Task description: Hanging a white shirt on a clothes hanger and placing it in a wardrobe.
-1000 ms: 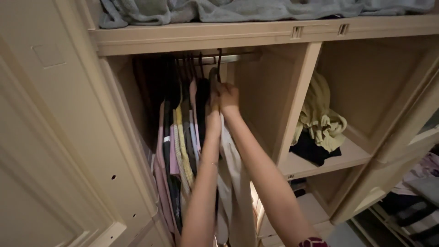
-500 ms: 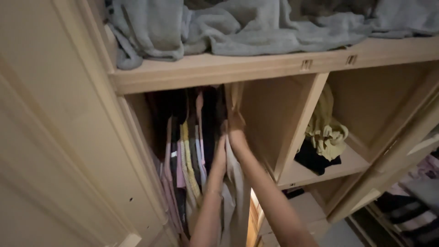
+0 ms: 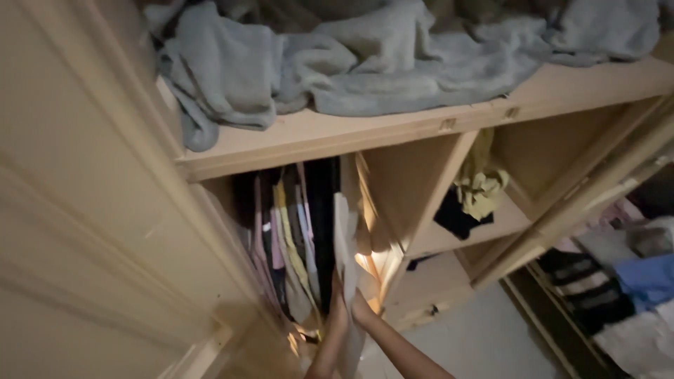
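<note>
Both hands press together low on a pale hanging garment, the left hand and right hand pinching its fabric between them. The garment hangs in the wardrobe's tall compartment, just right of the dark and yellow hanging clothes. Right of that, a divider panel, then a shelf with yellow and black clothes. Grey blankets lie above.

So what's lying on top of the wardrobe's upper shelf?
A crumpled grey blanket sprawls across the upper shelf, one corner drooping over the left edge. Whatever lies beneath or behind it is covered. Below, both hands touch a hanging white garment.
</note>
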